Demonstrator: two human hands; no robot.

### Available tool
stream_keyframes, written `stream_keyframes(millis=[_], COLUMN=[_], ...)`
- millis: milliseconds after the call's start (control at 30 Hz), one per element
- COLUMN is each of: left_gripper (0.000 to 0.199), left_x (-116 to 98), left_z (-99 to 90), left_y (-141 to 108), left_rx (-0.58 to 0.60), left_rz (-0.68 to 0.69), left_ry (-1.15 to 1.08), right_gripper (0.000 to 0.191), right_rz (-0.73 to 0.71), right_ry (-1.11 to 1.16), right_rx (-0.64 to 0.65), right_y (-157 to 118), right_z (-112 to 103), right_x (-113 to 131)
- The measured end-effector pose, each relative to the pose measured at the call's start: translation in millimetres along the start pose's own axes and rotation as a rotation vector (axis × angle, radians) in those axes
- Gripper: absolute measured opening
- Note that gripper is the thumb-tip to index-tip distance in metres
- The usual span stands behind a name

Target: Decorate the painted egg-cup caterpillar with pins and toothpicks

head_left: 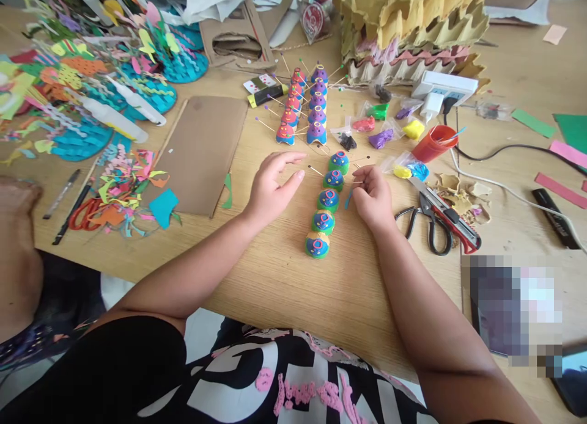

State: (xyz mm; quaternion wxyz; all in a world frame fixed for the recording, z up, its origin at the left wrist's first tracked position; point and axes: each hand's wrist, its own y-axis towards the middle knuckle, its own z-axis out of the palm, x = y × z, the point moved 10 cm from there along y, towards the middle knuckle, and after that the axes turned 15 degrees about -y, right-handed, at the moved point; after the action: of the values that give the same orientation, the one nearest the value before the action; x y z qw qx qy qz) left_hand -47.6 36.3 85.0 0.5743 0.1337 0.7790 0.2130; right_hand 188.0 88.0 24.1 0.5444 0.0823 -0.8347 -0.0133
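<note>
My left hand (274, 189) hovers over the table with its fingers extended and thumb apart, holding nothing. It is left of a row of egg-carton cups (328, 199) painted blue and green, with reddish rings on top. A dark-tipped stick (316, 170) juts from the row towards this hand, and another dark-tipped stick (362, 160) points right near the far cup. On the row's right side, my right hand (372, 198) has its fingers curled together. Thin pale sticks show at its fingertips, but what it grips is unclear. A small blue strip (348, 198) lies beside it.
Two finished-looking rows, red cups (290, 109) and purple cups (317, 106), stand behind. Scissors (428, 219), a utility knife (452, 219), bagged clay (383, 137) and an orange cup (433, 144) lie right. Cardboard (202, 149) and paper scraps (123, 186) are left; egg trays (403, 27) behind.
</note>
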Motion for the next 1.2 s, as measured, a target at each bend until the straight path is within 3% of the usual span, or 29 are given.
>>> stream_keyframes(millis=[100, 167, 333, 467, 667, 1000, 1100, 1200], left_gripper=[0.026, 0.03, 0.052, 0.056, 0.043, 0.03, 0.028, 0.022], left_x=[46, 65, 69, 60, 44, 39, 24, -4], left_z=[-1.4, 0.0, -4.5, -3.2, 6.2, 13.3, 15.1, 16.9], left_y=[-13, -19, -25, -22, -17, -11, -11, -13], left_rx=[-0.245, -0.374, -0.542, -0.505, -0.406, -0.364, -0.324, -0.285], left_rz=[-0.196, -0.257, -0.171, -0.108, -0.036, 0.047, 0.132, 0.28], left_ry=[-0.291, -0.395, -0.42, -0.376, -0.254, -0.16, -0.119, -0.072], right_gripper=[0.033, 0.032, 0.027, 0.025, 0.028, 0.023, 0.022, 0.027], right_rz=[-0.014, -0.035, -0.002, 0.031, 0.016, 0.14, 0.121, 0.139], right_ry=[0.084, 0.141, 0.249, 0.296, 0.19, 0.056, 0.118, 0.258], right_rx=[-0.057, -0.096, -0.228, -0.358, -0.488, -0.455, -0.487, -0.555], right_y=[1, 1, -1, -2, -3, -3, -2, -4], right_z=[-6, -10, -24, -37, -50, -45, -52, -72], right_x=[-1, 0, -5, -12, -15, -15, -9, -7])
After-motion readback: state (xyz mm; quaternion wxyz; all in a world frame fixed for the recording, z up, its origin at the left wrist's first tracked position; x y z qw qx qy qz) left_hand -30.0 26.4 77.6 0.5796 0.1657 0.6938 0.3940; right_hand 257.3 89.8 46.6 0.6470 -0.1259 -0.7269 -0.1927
